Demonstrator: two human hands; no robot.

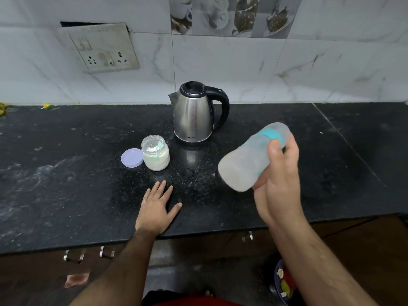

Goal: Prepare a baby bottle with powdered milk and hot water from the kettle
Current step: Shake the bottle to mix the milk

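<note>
My right hand grips a baby bottle above the black counter, tilted with its base toward me and its teal-ringed, capped top pointing away to the right. The bottle looks blurred and holds whitish liquid. My left hand rests flat on the counter, fingers straight. A steel kettle with a black handle stands behind, lid closed. To its left front sits an open jar of milk powder with a scoop inside, and its lilac lid lies beside it.
A wall socket plate hangs on the tiled wall at the back left. Cabinet handles show under the counter's front edge. A bin with scraps stands on the floor at the lower right.
</note>
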